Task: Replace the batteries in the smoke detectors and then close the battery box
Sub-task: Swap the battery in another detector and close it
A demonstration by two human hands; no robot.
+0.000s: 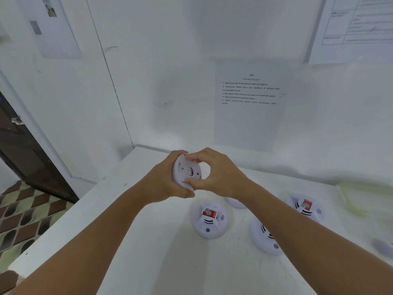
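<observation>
Smoke detectors on white table: one in hand, four lying on the surface.

Item 1, held detector [187, 170]: white round unit raised above the far part of the white table [136, 241], tilted with its underside toward the camera; left hand [168, 177] wraps its left edge, right hand [221, 173] pinches its top and bottom rim between thumb and fingers. Items 2–3: two detectors lying on the table, each with one red-labelled battery on top, one near centre [209, 220], one to the right [306, 207]. Item 4: one detector [265, 237] partly hidden under the right forearm. Item 5: one white round piece [235, 202], mostly hidden behind the right wrist, kind uncertain. One printed instruction sheet [251, 103] on the back wall. Battery box cannot be made out.
</observation>
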